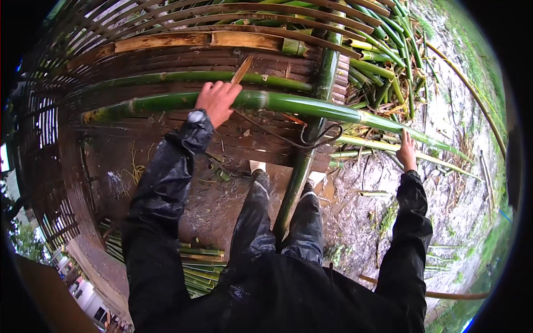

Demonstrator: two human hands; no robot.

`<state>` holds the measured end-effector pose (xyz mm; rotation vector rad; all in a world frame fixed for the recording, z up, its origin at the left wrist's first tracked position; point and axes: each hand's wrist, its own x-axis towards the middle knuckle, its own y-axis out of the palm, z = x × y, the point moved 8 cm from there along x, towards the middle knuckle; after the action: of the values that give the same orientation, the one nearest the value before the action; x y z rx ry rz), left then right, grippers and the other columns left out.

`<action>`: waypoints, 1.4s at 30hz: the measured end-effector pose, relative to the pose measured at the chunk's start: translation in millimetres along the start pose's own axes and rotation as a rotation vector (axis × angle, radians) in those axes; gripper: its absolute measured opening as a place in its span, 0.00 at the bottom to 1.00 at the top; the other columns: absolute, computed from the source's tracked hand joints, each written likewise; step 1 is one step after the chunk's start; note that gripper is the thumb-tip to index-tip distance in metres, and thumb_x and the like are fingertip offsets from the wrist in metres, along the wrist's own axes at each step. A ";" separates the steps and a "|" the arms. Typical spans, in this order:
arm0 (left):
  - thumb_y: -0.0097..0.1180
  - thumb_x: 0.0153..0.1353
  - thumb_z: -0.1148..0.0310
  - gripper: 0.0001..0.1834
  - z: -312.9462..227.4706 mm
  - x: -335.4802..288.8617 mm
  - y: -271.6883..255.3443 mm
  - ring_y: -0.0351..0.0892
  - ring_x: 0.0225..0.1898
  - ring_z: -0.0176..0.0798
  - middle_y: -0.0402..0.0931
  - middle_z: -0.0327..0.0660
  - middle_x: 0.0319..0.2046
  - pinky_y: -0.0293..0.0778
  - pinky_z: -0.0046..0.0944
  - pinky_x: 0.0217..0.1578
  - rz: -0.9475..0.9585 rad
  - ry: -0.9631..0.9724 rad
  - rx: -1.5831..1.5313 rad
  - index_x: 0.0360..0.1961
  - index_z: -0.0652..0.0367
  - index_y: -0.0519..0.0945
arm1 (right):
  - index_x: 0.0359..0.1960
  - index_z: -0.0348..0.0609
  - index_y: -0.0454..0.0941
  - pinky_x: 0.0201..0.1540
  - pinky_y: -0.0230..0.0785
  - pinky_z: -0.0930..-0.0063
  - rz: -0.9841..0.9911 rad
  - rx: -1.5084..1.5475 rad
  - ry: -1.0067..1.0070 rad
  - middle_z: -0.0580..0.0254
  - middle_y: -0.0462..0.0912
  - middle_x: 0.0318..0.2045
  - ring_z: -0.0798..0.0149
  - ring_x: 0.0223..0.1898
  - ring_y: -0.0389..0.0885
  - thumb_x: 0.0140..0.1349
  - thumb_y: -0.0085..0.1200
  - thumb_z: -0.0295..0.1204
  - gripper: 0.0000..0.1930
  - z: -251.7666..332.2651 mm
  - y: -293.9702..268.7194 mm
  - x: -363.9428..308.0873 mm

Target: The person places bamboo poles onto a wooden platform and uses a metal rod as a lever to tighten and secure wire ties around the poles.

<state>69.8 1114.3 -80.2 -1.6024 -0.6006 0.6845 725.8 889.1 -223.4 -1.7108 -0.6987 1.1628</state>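
Note:
A long green bamboo pole (311,104) lies crosswise in front of me, resting over an upright bamboo post (325,83). My left hand (218,102) is closed over the pole's left part. A pointed brown wood piece (242,70) sticks out beyond its fingertips; whether the hand also grips it I cannot tell. Toward the pole's thinner right end, my right hand (408,151) touches the near side with fingers stretched out. A dark cord (311,143) hangs by the post, just below the pole.
Behind the pole, a thinner green pole (194,77) lies on a brown slatted bamboo platform (266,136). Cut bamboo (383,66) is heaped at the far right. More bamboo lengths (202,272) lie low at left. Wet mud (208,211) surrounds my feet. A woven slat wall (55,144) stands left.

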 end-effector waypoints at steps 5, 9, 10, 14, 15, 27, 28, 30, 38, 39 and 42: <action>0.74 0.44 0.72 0.39 109.4 -51.6 -40.0 0.72 0.60 0.47 0.77 0.39 0.55 0.65 0.51 0.63 -0.060 -0.157 0.167 0.61 0.50 0.75 | 0.80 0.63 0.43 0.70 0.57 0.27 -0.043 -0.039 -0.013 0.61 0.52 0.79 0.34 0.76 0.54 0.55 0.67 0.25 0.55 -62.1 -4.7 13.5; 0.69 0.46 0.77 0.45 269.1 -154.0 -85.3 0.60 0.71 0.54 0.69 0.34 0.66 0.59 0.65 0.67 0.048 -0.762 0.587 0.67 0.35 0.71 | 0.80 0.58 0.44 0.72 0.61 0.42 -0.072 -0.026 -0.075 0.56 0.55 0.78 0.34 0.75 0.55 0.51 0.71 0.26 0.58 -24.6 -18.2 36.6; 0.70 0.45 0.76 0.47 274.5 -162.2 -93.5 0.59 0.72 0.54 0.67 0.36 0.67 0.60 0.66 0.66 0.032 -0.805 0.616 0.69 0.36 0.69 | 0.80 0.59 0.44 0.72 0.60 0.40 -0.062 -0.024 -0.092 0.57 0.55 0.78 0.34 0.76 0.54 0.51 0.72 0.27 0.58 -12.5 -20.5 42.1; 0.76 0.42 0.68 0.54 178.6 -114.7 -77.1 0.57 0.74 0.56 0.65 0.40 0.69 0.62 0.69 0.63 0.173 -0.455 0.483 0.73 0.43 0.63 | 0.80 0.64 0.45 0.69 0.60 0.32 -0.017 -0.173 -0.134 0.65 0.57 0.78 0.44 0.77 0.56 0.52 0.69 0.26 0.56 -5.9 -2.2 62.1; 0.75 0.44 0.67 0.52 159.1 -102.7 -62.2 0.57 0.73 0.58 0.65 0.40 0.69 0.62 0.72 0.63 0.123 -0.410 0.340 0.73 0.42 0.63 | 0.80 0.65 0.46 0.67 0.60 0.28 -0.024 -0.140 -0.200 0.63 0.56 0.79 0.39 0.76 0.57 0.49 0.57 0.17 0.55 -14.7 2.8 71.2; 0.67 0.53 0.73 0.39 238.3 -138.5 -17.0 0.42 0.77 0.66 0.58 0.40 0.70 0.47 0.84 0.68 0.052 -0.736 0.266 0.67 0.44 0.67 | 0.49 0.36 0.75 0.55 0.71 0.50 -0.066 0.102 -0.398 0.43 0.82 0.43 0.38 0.50 0.79 0.47 0.63 0.20 0.23 61.6 -15.8 55.3; 0.68 0.53 0.72 0.41 268.4 -165.8 -20.3 0.40 0.78 0.66 0.57 0.40 0.72 0.47 0.84 0.68 0.053 -0.825 0.228 0.69 0.42 0.66 | 0.47 0.38 0.76 0.52 0.71 0.50 -0.098 0.119 -0.459 0.46 0.81 0.42 0.40 0.47 0.79 0.47 0.61 0.19 0.22 94.0 -27.5 44.1; 0.68 0.54 0.71 0.43 292.4 -184.1 -19.9 0.38 0.78 0.66 0.55 0.39 0.73 0.47 0.83 0.69 0.044 -0.915 0.170 0.71 0.41 0.64 | 0.48 0.40 0.76 0.51 0.71 0.51 -0.154 0.197 -0.551 0.48 0.81 0.41 0.43 0.44 0.79 0.46 0.60 0.18 0.23 141.6 -68.0 15.5; 0.67 0.52 0.73 0.42 155.4 -98.6 -23.2 0.50 0.76 0.61 0.64 0.42 0.64 0.46 0.87 0.67 -0.196 -0.442 0.153 0.69 0.38 0.67 | 0.60 0.43 0.74 0.38 0.82 0.60 -0.130 0.177 -0.842 0.53 0.85 0.39 0.53 0.36 0.86 0.47 0.65 0.23 0.33 337.7 -219.0 -92.8; 0.65 0.53 0.76 0.40 151.9 -107.2 -17.5 0.49 0.76 0.61 0.65 0.41 0.64 0.47 0.88 0.66 -0.233 -0.479 0.181 0.68 0.37 0.69 | 0.61 0.45 0.74 0.38 0.81 0.59 -0.131 0.212 -0.892 0.53 0.85 0.38 0.53 0.35 0.86 0.48 0.66 0.25 0.33 374.2 -217.6 -99.5; 0.62 0.55 0.82 0.36 190.6 -131.0 8.3 0.49 0.75 0.60 0.66 0.39 0.63 0.49 0.90 0.65 -0.210 -0.610 0.111 0.64 0.38 0.74 | 0.66 0.55 0.71 0.38 0.80 0.56 -0.073 0.194 -0.896 0.54 0.84 0.37 0.50 0.35 0.86 0.54 0.68 0.35 0.35 452.6 -217.6 -115.6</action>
<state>-158.5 1149.5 -93.7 -1.1939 -1.1352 1.0347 273.4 1051.7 -37.9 -0.9375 -1.1128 1.8826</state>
